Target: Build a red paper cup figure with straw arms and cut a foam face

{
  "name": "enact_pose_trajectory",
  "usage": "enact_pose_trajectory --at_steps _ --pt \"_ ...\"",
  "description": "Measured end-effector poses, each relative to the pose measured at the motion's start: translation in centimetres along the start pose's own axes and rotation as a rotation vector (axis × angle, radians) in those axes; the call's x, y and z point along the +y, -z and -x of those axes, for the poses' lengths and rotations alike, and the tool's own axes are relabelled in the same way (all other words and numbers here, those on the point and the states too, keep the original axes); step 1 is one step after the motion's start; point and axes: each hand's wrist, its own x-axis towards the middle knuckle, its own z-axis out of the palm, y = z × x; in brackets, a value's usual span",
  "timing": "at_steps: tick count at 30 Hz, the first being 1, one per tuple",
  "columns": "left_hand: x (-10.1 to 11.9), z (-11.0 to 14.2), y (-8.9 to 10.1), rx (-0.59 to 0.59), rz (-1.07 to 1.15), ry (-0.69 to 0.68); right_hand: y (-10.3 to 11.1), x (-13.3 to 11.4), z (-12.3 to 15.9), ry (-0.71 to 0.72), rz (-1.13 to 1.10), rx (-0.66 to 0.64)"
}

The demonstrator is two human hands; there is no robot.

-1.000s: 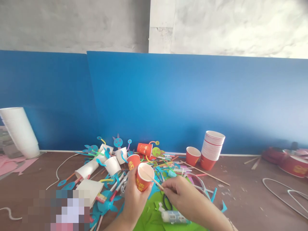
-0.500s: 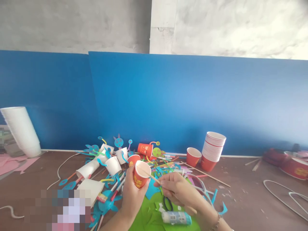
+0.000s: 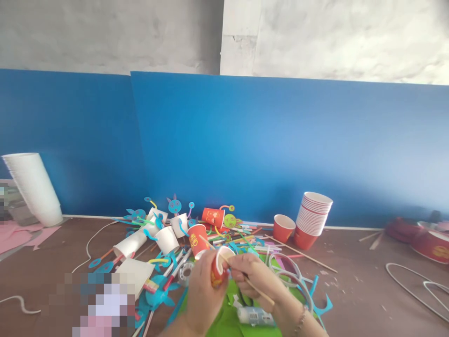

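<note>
My left hand [image 3: 205,288] is closed around a small red paper cup [image 3: 217,277], whose white rim looks pinched inward. In my right hand [image 3: 254,276] is a thin wooden stick [image 3: 260,294], slanting across the cup's mouth, its far end beyond the rim. Whether the stick pierces the cup wall cannot be told. The right fingertips are at the cup's rim. Below the hands lie green paper [image 3: 224,320] and a white glue bottle [image 3: 253,316]. A red paper cup [image 3: 198,238] stands just behind my left hand, with a tape roll [image 3: 185,272] beside it.
White cups with straw arms [image 3: 166,240] and blue paper figures [image 3: 159,295] crowd the left. At the back right stand a stack of cups [image 3: 314,213] and a single red cup [image 3: 284,228]. A tall stack of white cups [image 3: 33,187] leans far left; a white cable [image 3: 407,290] lies right.
The cup has moved right and slightly down, turning its mouth rightward. Its rim has become pinched in. The stick now crosses the rim, and my right hand has closed in on the cup.
</note>
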Motion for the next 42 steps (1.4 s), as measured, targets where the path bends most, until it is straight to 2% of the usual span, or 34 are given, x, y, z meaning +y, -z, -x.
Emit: enact_pose_trajectory --at_steps 2,3,5,7,9,11,12,14,16,20,22,25,28,31,32,34,36,42 --pt "0.5 0.1 0.0 -0.066 0.06 -0.056 0.1 0.1 0.0 0.059 0.19 0.029" --pt "0.8 0.1 0.0 -0.09 0.095 -0.037 0.3 0.1 0.2 0.087 0.311 0.035" --pt "1.2 -0.2 0.1 -0.111 0.193 0.08 0.9 -0.1 0.6 0.11 0.473 0.042" --pt "1.6 -0.6 0.2 -0.116 0.325 0.248 1.9 -0.7 0.8 0.075 0.498 0.068" --pt "2.1 -0.7 0.2 -0.134 0.501 0.388 2.9 -1.2 0.6 0.102 0.431 0.191" --pt "2.6 -0.5 0.2 -0.199 0.717 0.469 3.4 -1.3 -0.1 0.111 0.312 0.297" --pt "2.9 -0.3 0.2 -0.255 0.828 0.489 3.4 -1.1 -0.4 0.059 0.234 0.283" --pt "3.4 0.2 0.2 -0.354 0.979 0.508 2.9 -0.4 -1.1 -0.056 0.01 0.163" --pt "3.7 0.6 0.2 -0.402 1.041 0.511 2.1 0.5 -1.6 -0.072 -0.242 0.099" --pt "3.6 1.0 -0.2 -0.365 0.986 0.528 0.5 1.7 -2.4 -0.137 -0.649 0.092" --pt "3.3 1.1 -0.7 -0.27 0.902 0.556 -0.1 1.9 -2.6 -0.172 -0.743 0.132" --pt "2.5 1.0 -1.1 -0.128 0.699 0.572 -0.5 2.0 -2.6 -0.098 -0.762 0.21" --pt "1.4 0.7 -1.2 -0.042 0.575 0.61 0.8 1.9 -2.8 0.02 -0.674 0.33" --pt "0.7 0.4 -1.0 0.06 0.589 0.68 3.8 1.5 -3.2 0.137 -0.588 0.518" --pt "0.6 0.3 -1.0 0.072 0.603 0.686 4.8 1.2 -3.3 0.147 -0.576 0.532" --pt "0.6 0.2 -0.9 0.045 0.647 0.669 6.4 0.8 -3.4 0.182 -0.516 0.519" --pt "0.8 0.3 -0.9 -0.016 0.708 0.649 6.8 0.6 -3.3 0.206 -0.436 0.486" --pt "1.5 0.5 -0.5 -0.142 0.787 0.664 4.4 0.8 -3.0 0.199 -0.338 0.398"
